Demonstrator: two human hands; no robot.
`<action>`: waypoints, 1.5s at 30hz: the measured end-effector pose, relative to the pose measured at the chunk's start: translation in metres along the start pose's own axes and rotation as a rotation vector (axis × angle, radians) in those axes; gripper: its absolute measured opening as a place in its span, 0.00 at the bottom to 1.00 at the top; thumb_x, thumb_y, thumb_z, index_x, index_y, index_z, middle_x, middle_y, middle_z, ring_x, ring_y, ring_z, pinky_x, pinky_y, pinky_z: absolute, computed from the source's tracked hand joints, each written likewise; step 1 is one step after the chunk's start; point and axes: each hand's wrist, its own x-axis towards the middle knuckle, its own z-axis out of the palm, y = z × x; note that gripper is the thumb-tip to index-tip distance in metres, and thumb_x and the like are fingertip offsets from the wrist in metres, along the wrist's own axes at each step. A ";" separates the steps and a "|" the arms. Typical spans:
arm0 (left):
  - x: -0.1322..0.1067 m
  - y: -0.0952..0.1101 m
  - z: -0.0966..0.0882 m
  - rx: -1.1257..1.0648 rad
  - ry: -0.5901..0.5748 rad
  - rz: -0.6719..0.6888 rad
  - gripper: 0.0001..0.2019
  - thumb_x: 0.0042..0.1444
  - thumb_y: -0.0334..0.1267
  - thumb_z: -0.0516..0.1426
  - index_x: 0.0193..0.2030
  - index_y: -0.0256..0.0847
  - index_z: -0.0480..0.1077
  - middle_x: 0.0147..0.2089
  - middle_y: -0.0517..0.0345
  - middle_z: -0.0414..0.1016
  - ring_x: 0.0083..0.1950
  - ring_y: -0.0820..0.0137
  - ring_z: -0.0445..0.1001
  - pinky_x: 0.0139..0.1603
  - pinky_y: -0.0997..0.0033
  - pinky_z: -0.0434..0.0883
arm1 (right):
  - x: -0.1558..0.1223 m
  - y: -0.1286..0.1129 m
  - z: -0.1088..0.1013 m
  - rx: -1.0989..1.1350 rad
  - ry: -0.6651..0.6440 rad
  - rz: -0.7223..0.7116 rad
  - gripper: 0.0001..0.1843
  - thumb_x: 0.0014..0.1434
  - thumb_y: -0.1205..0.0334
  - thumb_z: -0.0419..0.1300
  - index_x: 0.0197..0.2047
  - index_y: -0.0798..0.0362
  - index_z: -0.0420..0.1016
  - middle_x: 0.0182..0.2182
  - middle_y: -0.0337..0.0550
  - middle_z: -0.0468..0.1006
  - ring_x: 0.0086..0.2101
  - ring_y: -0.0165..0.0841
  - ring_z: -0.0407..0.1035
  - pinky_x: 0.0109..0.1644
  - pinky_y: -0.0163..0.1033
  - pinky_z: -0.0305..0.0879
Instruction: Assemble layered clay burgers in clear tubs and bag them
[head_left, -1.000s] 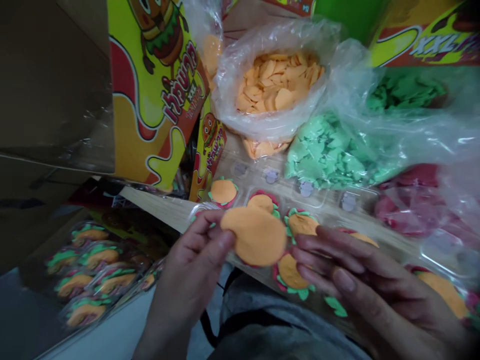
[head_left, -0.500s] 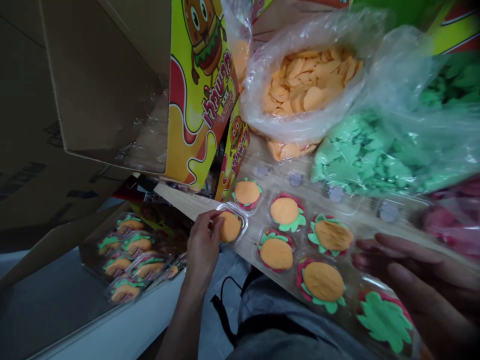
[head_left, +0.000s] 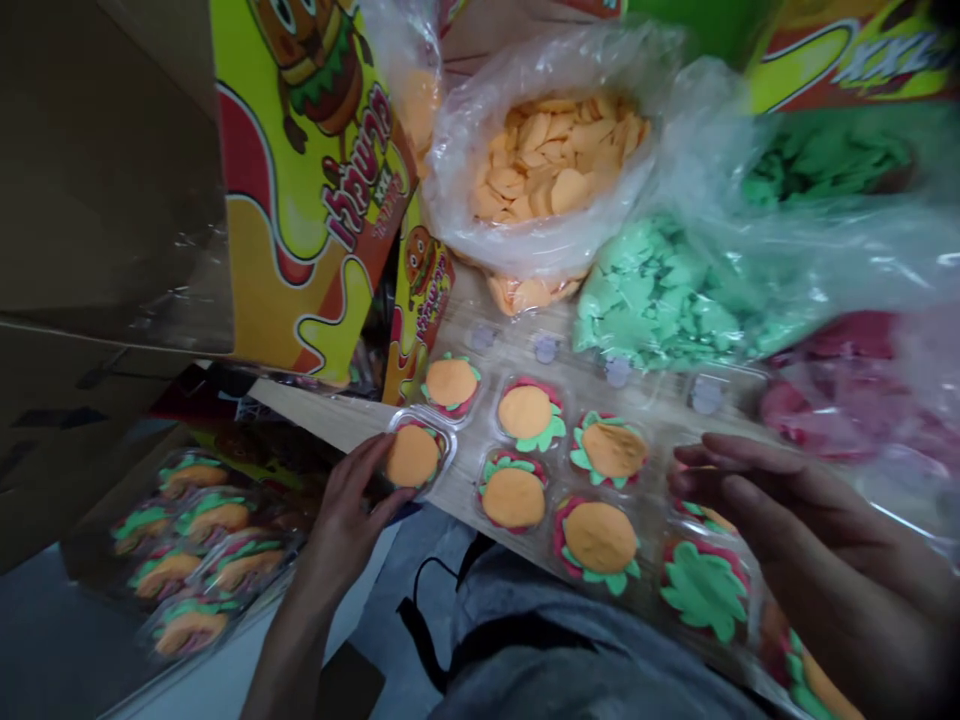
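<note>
My left hand point(head_left: 341, 525) has its fingers and thumb around the near left edges of a clear plastic tray point(head_left: 448, 462). In this tray lies a round orange bun piece point(head_left: 412, 455), with a little green and red showing beneath. On the right, my right hand point(head_left: 817, 545) hovers with thumb and fingers apart over a tray that it partly hides. A green leaf-shaped piece point(head_left: 706, 588) tops the tray nearer me. Between the hands sit several trays with orange tops, such as one bun piece point(head_left: 514, 498) over green and red layers.
Behind the trays stand open bags of orange pieces point(head_left: 559, 160), green pieces point(head_left: 645, 300) and red pieces point(head_left: 825, 385). A printed yellow box point(head_left: 300, 230) stands at the left. Lower left, a carton holds several packed burger-shaped sweets point(head_left: 214, 518). The table edge point(head_left: 300, 412) runs diagonally.
The view has shifted right, so most things appear further left. My left thumb has moved from the bun piece's side to the tray's near edge. My right hand remains raised over the trays.
</note>
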 end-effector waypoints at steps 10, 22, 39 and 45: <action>0.007 0.019 0.007 0.161 0.113 0.096 0.30 0.50 0.53 0.54 0.58 0.43 0.56 0.55 0.45 0.63 0.56 0.54 0.62 0.55 0.48 0.60 | 0.014 0.035 -0.002 -0.598 -0.014 -0.504 0.13 0.58 0.60 0.54 0.46 0.51 0.70 0.42 0.44 0.75 0.43 0.35 0.68 0.47 0.42 0.65; 0.042 0.173 0.077 0.110 -0.042 0.686 0.17 0.58 0.37 0.52 0.53 0.35 0.64 0.53 0.53 0.70 0.53 0.63 0.65 0.54 0.62 0.62 | 0.046 0.033 0.030 -0.600 -0.086 -0.532 0.03 0.55 0.66 0.58 0.34 0.53 0.73 0.27 0.39 0.74 0.31 0.33 0.67 0.36 0.39 0.62; 0.052 0.197 0.092 0.249 -0.081 0.839 0.18 0.56 0.39 0.53 0.53 0.38 0.64 0.55 0.44 0.66 0.55 0.56 0.62 0.55 0.52 0.60 | -0.010 0.073 -0.090 -0.869 0.342 -0.494 0.10 0.57 0.63 0.56 0.43 0.52 0.73 0.37 0.44 0.76 0.39 0.38 0.67 0.45 0.47 0.61; 0.048 0.234 0.111 0.260 -0.296 0.933 0.30 0.51 0.46 0.57 0.59 0.36 0.56 0.57 0.46 0.65 0.55 0.57 0.61 0.57 0.50 0.59 | -0.008 0.075 -0.054 -0.904 0.259 -0.541 0.12 0.56 0.63 0.57 0.43 0.55 0.73 0.39 0.43 0.77 0.41 0.37 0.66 0.56 0.53 0.52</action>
